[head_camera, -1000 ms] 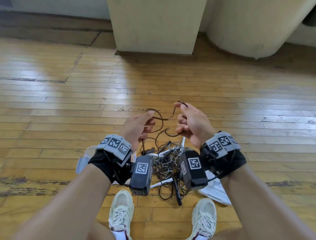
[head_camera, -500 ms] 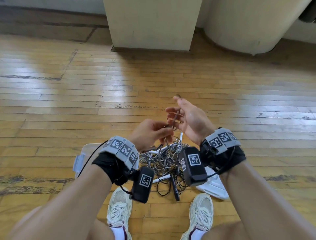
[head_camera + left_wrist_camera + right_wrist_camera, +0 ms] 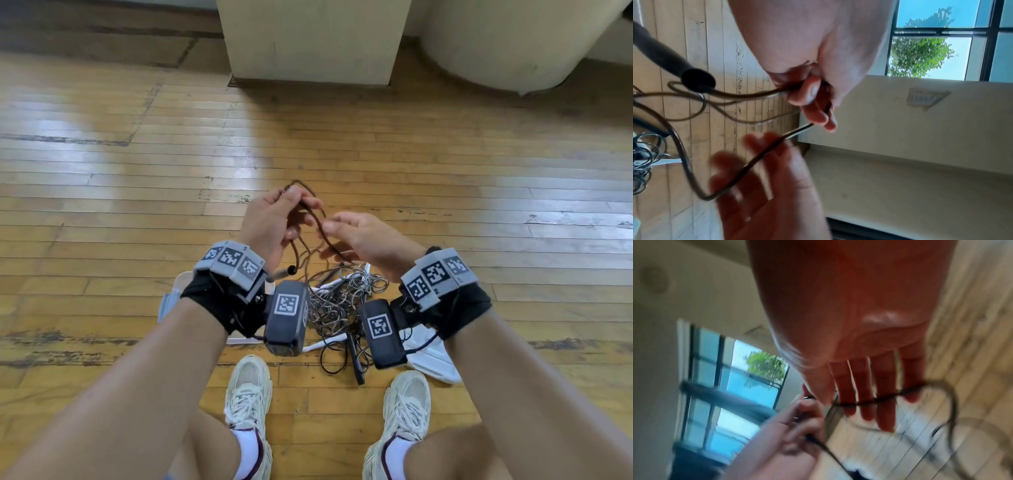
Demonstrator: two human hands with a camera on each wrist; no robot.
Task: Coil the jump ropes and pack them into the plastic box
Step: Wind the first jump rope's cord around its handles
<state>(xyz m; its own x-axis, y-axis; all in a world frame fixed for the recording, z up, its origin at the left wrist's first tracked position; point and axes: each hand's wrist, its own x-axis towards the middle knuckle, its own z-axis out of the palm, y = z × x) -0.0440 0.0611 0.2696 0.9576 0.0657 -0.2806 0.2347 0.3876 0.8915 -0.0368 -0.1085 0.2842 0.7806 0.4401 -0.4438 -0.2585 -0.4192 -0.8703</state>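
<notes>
Our left-hand fingers (image 3: 809, 94) curl tight around gathered loops of the brown jump rope (image 3: 320, 226), while our right hand (image 3: 363, 240) lies nearly flat, its straight fingers carrying the next strand. We judge we are mid-coil, above the tangled pile of ropes (image 3: 342, 301) between our feet and the plastic box (image 3: 171, 294) at near left. Next we should feed another loop across to the left hand without snagging that pile.

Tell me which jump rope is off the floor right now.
The brown rope: the left hand grips its loops in the air and it runs across the right hand. The grey ropes lie tangled on the wooden floor.
</notes>
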